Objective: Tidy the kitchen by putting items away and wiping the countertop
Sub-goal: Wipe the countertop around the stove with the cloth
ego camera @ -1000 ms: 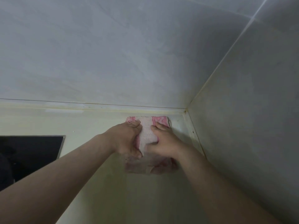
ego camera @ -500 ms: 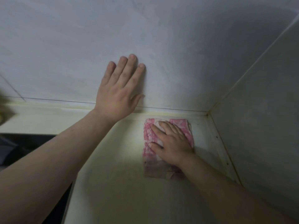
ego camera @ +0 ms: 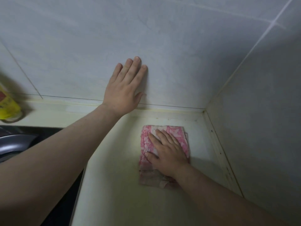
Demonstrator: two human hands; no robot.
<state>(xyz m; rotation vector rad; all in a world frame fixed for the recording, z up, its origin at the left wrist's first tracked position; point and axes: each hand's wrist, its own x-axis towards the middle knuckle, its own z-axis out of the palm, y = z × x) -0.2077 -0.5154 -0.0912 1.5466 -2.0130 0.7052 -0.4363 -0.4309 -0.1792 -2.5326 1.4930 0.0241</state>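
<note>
While the left hand (ego camera: 125, 88) rests open-fingered on the wall (ego camera: 179, 54), the right hand (ego camera: 167, 152) presses flat on the cloth (ego camera: 145, 141) — at the left's five o'clock, on the tabletop (ego camera: 114, 185) — ungripped, its folds may bunch.

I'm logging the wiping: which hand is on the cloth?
The right hand, fingers flat on the pink cloth on the countertop; the left hand presses the wall tile instead.
</note>
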